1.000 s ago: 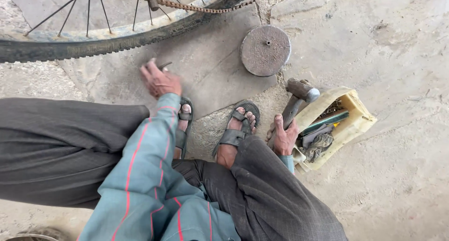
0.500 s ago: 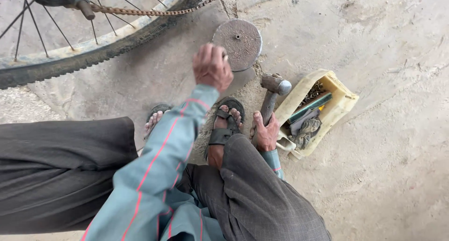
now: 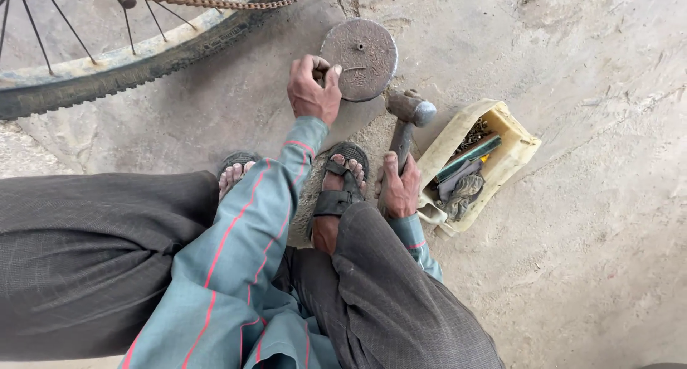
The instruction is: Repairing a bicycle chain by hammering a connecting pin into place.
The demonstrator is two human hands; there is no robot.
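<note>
Both hands: left at disc, right gripping hammer.

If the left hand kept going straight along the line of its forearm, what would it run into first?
Most likely the round metal disc on the ground: the left hand is already at its near edge, fingers pinching a small pin there. Whether they touch the disc is unclear.

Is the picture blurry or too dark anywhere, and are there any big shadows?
Head view: soft, even daylight, no glare and no hard shadows; the left hand, round metal disc, hammer under the right hand and the yellow box are all sharp; the trousers in the lower part are the darkest area; the bicycle wheel is cut off by the top edge.
</note>
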